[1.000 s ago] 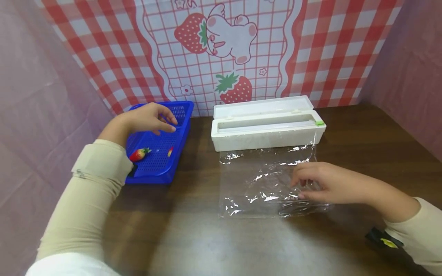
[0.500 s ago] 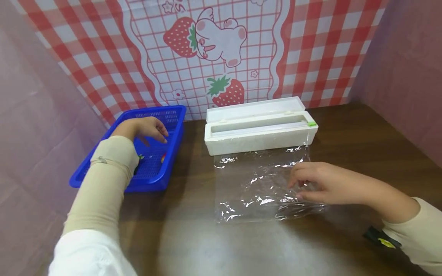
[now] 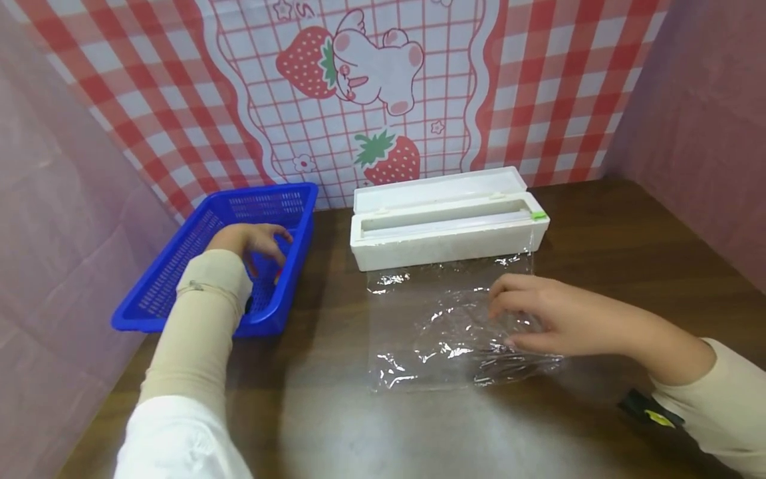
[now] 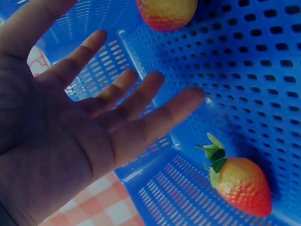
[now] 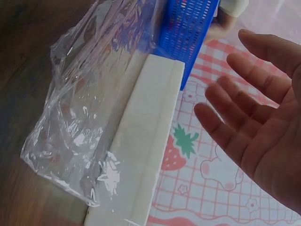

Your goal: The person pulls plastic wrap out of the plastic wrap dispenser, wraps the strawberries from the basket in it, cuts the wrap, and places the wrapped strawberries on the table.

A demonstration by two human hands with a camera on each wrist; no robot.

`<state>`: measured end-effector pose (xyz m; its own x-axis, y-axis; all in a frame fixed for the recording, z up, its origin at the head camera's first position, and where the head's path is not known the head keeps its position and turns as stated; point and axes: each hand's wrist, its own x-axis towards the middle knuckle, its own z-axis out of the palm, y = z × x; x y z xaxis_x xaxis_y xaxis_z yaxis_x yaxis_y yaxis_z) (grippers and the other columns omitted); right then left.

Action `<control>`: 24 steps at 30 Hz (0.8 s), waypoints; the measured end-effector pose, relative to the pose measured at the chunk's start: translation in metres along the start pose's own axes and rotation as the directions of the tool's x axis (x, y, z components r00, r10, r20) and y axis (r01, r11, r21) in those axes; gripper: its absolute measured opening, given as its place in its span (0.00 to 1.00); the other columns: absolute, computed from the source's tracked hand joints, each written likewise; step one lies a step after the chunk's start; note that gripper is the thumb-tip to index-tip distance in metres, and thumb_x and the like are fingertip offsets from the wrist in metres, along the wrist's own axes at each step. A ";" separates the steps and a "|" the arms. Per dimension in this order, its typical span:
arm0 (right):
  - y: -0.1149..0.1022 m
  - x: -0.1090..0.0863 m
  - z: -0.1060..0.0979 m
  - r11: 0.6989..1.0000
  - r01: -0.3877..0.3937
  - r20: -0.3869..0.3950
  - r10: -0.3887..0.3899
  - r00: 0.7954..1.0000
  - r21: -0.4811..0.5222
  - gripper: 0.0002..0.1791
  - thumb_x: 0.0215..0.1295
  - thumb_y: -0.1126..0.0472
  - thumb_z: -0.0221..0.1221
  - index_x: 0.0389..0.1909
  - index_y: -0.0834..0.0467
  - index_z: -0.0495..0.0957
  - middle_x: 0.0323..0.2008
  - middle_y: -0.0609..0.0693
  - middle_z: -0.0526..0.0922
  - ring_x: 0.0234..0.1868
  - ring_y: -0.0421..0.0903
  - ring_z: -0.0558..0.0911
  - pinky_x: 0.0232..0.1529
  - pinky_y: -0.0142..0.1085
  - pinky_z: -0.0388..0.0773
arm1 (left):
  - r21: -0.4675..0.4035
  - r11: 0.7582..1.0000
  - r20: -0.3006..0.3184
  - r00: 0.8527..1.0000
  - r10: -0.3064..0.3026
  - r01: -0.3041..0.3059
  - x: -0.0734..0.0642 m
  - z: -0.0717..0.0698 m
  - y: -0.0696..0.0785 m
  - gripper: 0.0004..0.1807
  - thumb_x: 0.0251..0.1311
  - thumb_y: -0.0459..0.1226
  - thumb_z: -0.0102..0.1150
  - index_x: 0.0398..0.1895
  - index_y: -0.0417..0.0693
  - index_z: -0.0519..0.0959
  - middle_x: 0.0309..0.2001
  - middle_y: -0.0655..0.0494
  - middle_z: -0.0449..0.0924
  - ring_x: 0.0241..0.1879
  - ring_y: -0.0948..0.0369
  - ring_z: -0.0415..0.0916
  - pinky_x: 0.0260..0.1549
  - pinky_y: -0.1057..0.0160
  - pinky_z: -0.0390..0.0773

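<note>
My left hand (image 3: 256, 245) reaches down inside the blue plastic basket (image 3: 122, 322), fingers spread and holding nothing. In the left wrist view a red-and-yellow strawberry (image 4: 243, 186) with green leaves lies on the basket's perforated floor, a little off the fingertips. Another strawberry (image 4: 167, 13), cut off by the frame's top, lies near the thumb side. My right hand (image 3: 538, 313) hovers over a sheet of clear plastic wrap (image 3: 413, 346), its fingers relaxed and apart. That sheet hangs out of a white wrap dispenser box (image 3: 449, 247), whose lid stands up at the back.
The brown wooden table (image 3: 335, 426) carries everything. Behind the box rises a red-and-white checked cloth (image 3: 556, 86) with printed strawberries. Pink cloth (image 3: 706, 133) closes off both sides. A green clip-like piece (image 3: 539, 215) sits at the box's right end.
My left hand has moved lower into the basket, and my forearm now covers the leafy strawberry in the head view. The right hand has barely shifted over the wrap. The head view has swung slightly.
</note>
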<state>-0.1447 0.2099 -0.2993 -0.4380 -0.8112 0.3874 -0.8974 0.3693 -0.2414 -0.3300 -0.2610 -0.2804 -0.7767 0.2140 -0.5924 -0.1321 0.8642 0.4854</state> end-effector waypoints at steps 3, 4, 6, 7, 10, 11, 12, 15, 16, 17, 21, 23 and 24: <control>-0.002 0.003 -0.001 0.998 -0.039 0.001 0.040 0.999 -0.049 0.26 0.46 0.63 0.74 0.48 0.46 0.78 0.54 0.45 0.74 0.51 0.43 0.74 0.48 0.39 0.78 | -0.006 1.000 0.001 1.000 0.003 -0.003 0.000 0.000 -0.003 0.45 0.49 0.32 0.66 0.71 0.45 0.54 0.66 0.33 0.52 0.65 0.38 0.55 0.39 0.38 0.80; -0.003 0.004 -0.002 0.997 -0.049 0.002 0.050 0.999 -0.059 0.28 0.45 0.62 0.74 0.49 0.46 0.78 0.56 0.46 0.73 0.53 0.44 0.73 0.49 0.42 0.78 | -0.008 1.000 0.003 1.000 0.004 -0.003 0.001 0.000 -0.004 0.45 0.50 0.32 0.66 0.71 0.45 0.53 0.67 0.33 0.51 0.64 0.38 0.56 0.39 0.38 0.80; -0.003 0.007 -0.002 0.996 -0.063 0.003 0.064 0.998 -0.064 0.30 0.45 0.61 0.75 0.52 0.45 0.77 0.58 0.48 0.72 0.56 0.47 0.73 0.50 0.45 0.78 | -0.018 1.000 0.014 1.000 0.002 -0.002 0.001 0.000 -0.006 0.45 0.50 0.31 0.65 0.71 0.43 0.53 0.67 0.32 0.53 0.64 0.38 0.57 0.39 0.39 0.80; -0.003 0.008 -0.002 0.996 -0.067 0.004 0.067 0.998 -0.061 0.31 0.45 0.61 0.75 0.53 0.45 0.77 0.59 0.48 0.71 0.56 0.47 0.72 0.51 0.45 0.77 | -0.023 1.000 0.017 1.000 -0.003 0.004 0.001 0.001 -0.007 0.44 0.50 0.31 0.65 0.71 0.43 0.54 0.66 0.33 0.56 0.63 0.39 0.59 0.40 0.40 0.81; -0.003 0.010 -0.002 0.996 -0.069 0.006 0.069 0.998 -0.057 0.31 0.46 0.60 0.75 0.53 0.45 0.77 0.60 0.49 0.70 0.57 0.48 0.72 0.51 0.45 0.77 | -0.032 0.999 0.023 1.000 -0.015 0.016 0.002 0.001 -0.011 0.41 0.51 0.31 0.65 0.69 0.41 0.56 0.62 0.34 0.63 0.62 0.42 0.62 0.40 0.43 0.81; -0.003 0.011 -0.002 0.996 -0.068 0.005 0.068 0.998 -0.056 0.31 0.46 0.60 0.75 0.53 0.45 0.77 0.60 0.49 0.70 0.57 0.48 0.72 0.51 0.45 0.76 | -0.038 0.999 0.027 1.000 -0.016 0.017 0.002 0.002 -0.011 0.40 0.52 0.30 0.64 0.68 0.41 0.57 0.61 0.33 0.64 0.62 0.42 0.62 0.41 0.43 0.81; -0.003 0.012 -0.001 0.996 -0.066 0.003 0.066 0.998 -0.057 0.31 0.46 0.60 0.75 0.53 0.44 0.77 0.61 0.50 0.70 0.57 0.49 0.71 0.51 0.45 0.76 | -0.039 0.999 0.028 0.999 -0.017 0.019 0.003 0.002 -0.012 0.39 0.53 0.30 0.63 0.68 0.41 0.58 0.59 0.33 0.65 0.61 0.42 0.63 0.41 0.43 0.81; -0.003 0.013 0.000 0.996 -0.061 -0.014 0.060 0.998 -0.063 0.31 0.45 0.59 0.75 0.53 0.45 0.77 0.62 0.51 0.69 0.59 0.50 0.70 0.52 0.44 0.74 | -0.048 0.999 0.038 0.999 -0.019 0.021 0.005 0.001 -0.012 0.35 0.54 0.29 0.61 0.66 0.40 0.59 0.53 0.36 0.69 0.59 0.44 0.64 0.43 0.44 0.81; -0.004 0.014 0.000 0.996 -0.063 -0.019 0.062 0.998 -0.065 0.31 0.45 0.59 0.75 0.53 0.45 0.77 0.62 0.52 0.69 0.59 0.51 0.70 0.52 0.44 0.73 | -0.049 0.999 0.045 0.999 -0.019 0.021 0.006 0.001 -0.012 0.34 0.55 0.28 0.61 0.65 0.39 0.60 0.50 0.37 0.71 0.57 0.45 0.64 0.44 0.44 0.80; -0.004 0.014 0.000 0.996 -0.066 -0.023 0.064 0.998 -0.067 0.31 0.44 0.59 0.76 0.53 0.45 0.77 0.62 0.52 0.68 0.60 0.51 0.69 0.52 0.44 0.73 | -0.040 0.999 0.052 0.999 -0.017 0.019 0.007 0.001 -0.013 0.33 0.55 0.28 0.60 0.64 0.39 0.60 0.46 0.40 0.74 0.55 0.46 0.66 0.44 0.44 0.80; -0.007 0.016 -0.001 0.994 -0.086 -0.022 0.085 0.996 -0.069 0.32 0.44 0.58 0.76 0.53 0.44 0.77 0.64 0.51 0.67 0.61 0.50 0.68 0.52 0.45 0.72 | 0.035 0.999 0.087 0.996 -0.006 0.003 0.008 -0.001 -0.013 0.25 0.55 0.29 0.60 0.56 0.38 0.65 0.32 0.50 0.81 0.45 0.53 0.73 0.44 0.51 0.80; -0.007 0.017 -0.001 0.994 -0.086 -0.020 0.085 0.996 -0.064 0.31 0.45 0.58 0.76 0.53 0.44 0.77 0.64 0.51 0.67 0.61 0.50 0.68 0.52 0.46 0.73 | 0.063 0.998 0.100 0.995 -0.004 -0.002 0.009 -0.001 -0.014 0.22 0.55 0.29 0.60 0.53 0.38 0.67 0.30 0.52 0.81 0.41 0.55 0.75 0.42 0.54 0.80; -0.007 0.017 -0.001 0.995 -0.082 -0.019 0.081 0.997 -0.063 0.31 0.45 0.58 0.76 0.53 0.44 0.77 0.64 0.51 0.67 0.61 0.50 0.68 0.52 0.46 0.74 | 0.069 0.998 0.107 0.994 -0.004 -0.003 0.009 -0.001 -0.014 0.21 0.55 0.29 0.60 0.52 0.38 0.67 0.30 0.52 0.82 0.40 0.56 0.75 0.42 0.55 0.80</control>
<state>-0.1456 0.1937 -0.2899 -0.5105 -0.7699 0.3830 -0.8598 0.4625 -0.2163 -0.3355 -0.2714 -0.2920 -0.7060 0.2575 -0.6598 -0.0870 0.8929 0.4417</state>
